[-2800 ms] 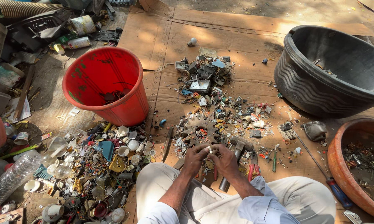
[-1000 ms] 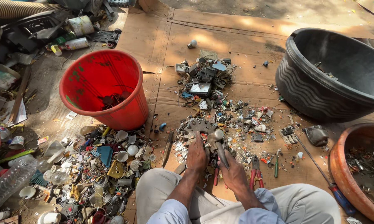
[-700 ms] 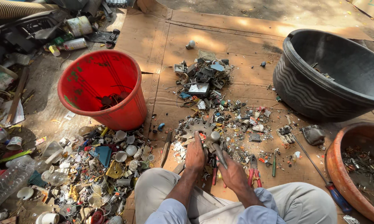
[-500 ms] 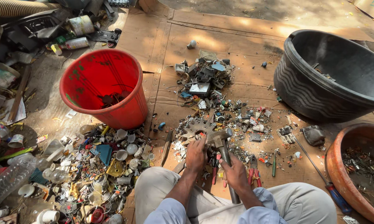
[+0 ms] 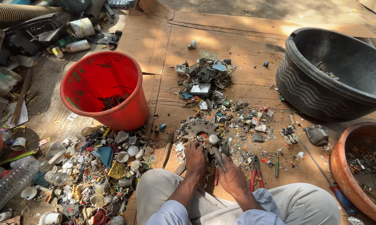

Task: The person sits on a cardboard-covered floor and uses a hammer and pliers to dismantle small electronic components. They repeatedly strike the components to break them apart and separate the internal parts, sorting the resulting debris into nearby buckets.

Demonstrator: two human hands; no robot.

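My left hand (image 5: 195,157) presses down on a small piece that I cannot make out, at the near edge of a toothed round metal plate (image 5: 197,126) lying on the cardboard. In my right hand (image 5: 233,179) is a small hammer (image 5: 215,145). Its metal head sits right beside my left fingers, just above the plate. Small broken electronic bits (image 5: 246,125) are scattered around the plate. My knees in light trousers frame the bottom of the view.
A red bucket (image 5: 100,89) stands at the left, a black tub (image 5: 321,83) at the right, a terracotta bowl (image 5: 354,166) of scrap near right. Red-handled pliers (image 5: 256,173), a green screwdriver (image 5: 276,164) and a long blue-handled screwdriver (image 5: 340,198) lie nearby. Mixed scrap (image 5: 92,175) and a plastic bottle (image 5: 10,185) lie left.
At first both hands were together over the plate. My right hand then took up the hammer, raised it, and its head has now come down next to my left fingers.
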